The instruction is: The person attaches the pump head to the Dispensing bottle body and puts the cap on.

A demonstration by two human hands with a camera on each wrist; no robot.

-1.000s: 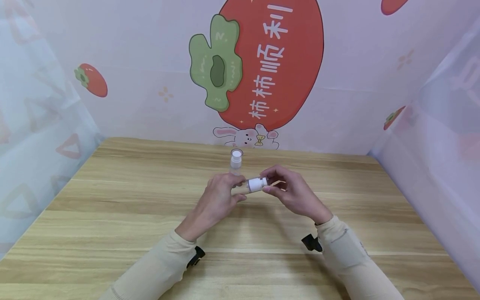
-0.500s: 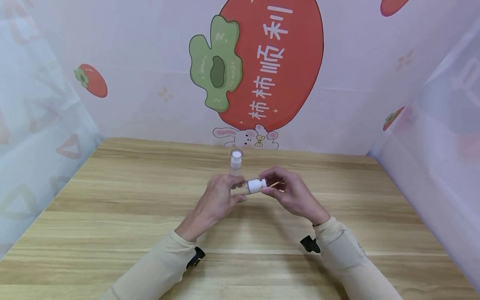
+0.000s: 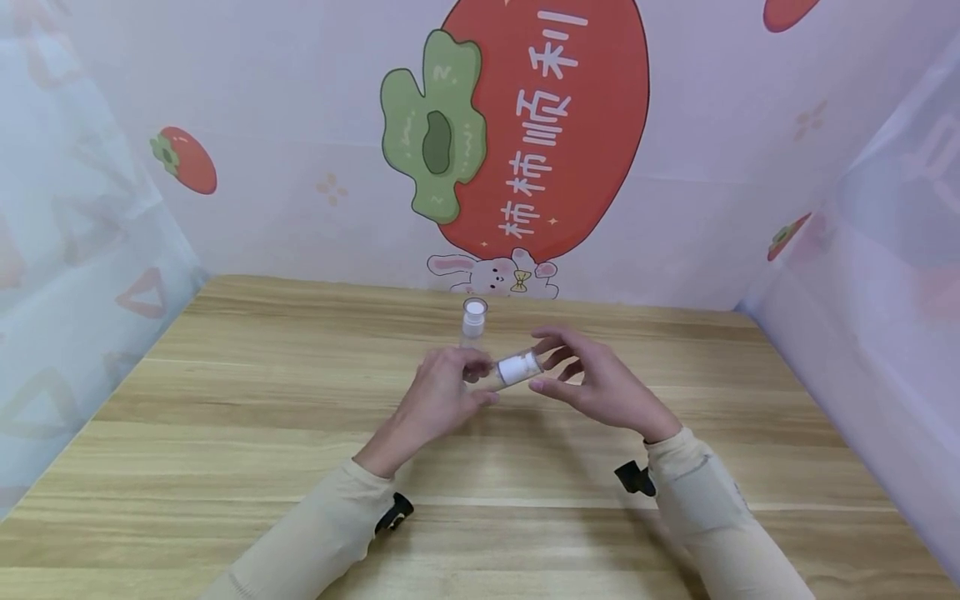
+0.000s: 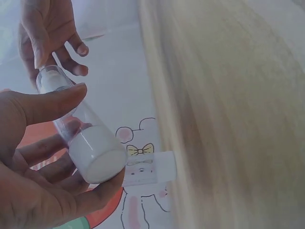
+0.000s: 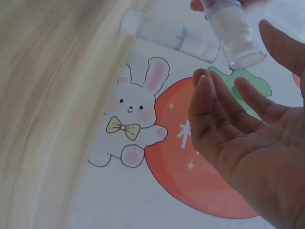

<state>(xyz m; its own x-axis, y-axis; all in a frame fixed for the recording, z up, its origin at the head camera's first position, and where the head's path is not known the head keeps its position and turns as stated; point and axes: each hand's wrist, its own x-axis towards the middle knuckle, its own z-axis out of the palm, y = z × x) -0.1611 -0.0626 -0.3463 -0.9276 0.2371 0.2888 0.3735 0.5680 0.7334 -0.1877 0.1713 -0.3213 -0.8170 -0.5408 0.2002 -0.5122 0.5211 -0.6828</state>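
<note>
A clear spray bottle (image 3: 517,367) with a white top under a see-through cap lies tilted in my left hand (image 3: 442,387), capped end toward the right. In the left wrist view my thumb and fingers wrap its clear body, and its white base (image 4: 102,162) faces the camera. Beside the capped end is my right hand (image 3: 603,387), fingers spread and loosely bent, with a gap to the cap (image 5: 245,57) in the right wrist view. A second bottle (image 3: 474,321) of the same kind stands upright just behind my left hand, which hides its lower part.
The wooden table (image 3: 262,467) runs back to a printed backdrop (image 3: 300,225) with a rabbit and persimmons. Pale sheets (image 3: 885,275) close off both sides. A black wrist mount (image 3: 393,512) shows under the left sleeve, another (image 3: 633,478) by the right.
My right hand, which pinched the cap end before, has let go, spread its fingers and moved slightly right. The clear cap now shows over the white top. My left hand keeps its grip.
</note>
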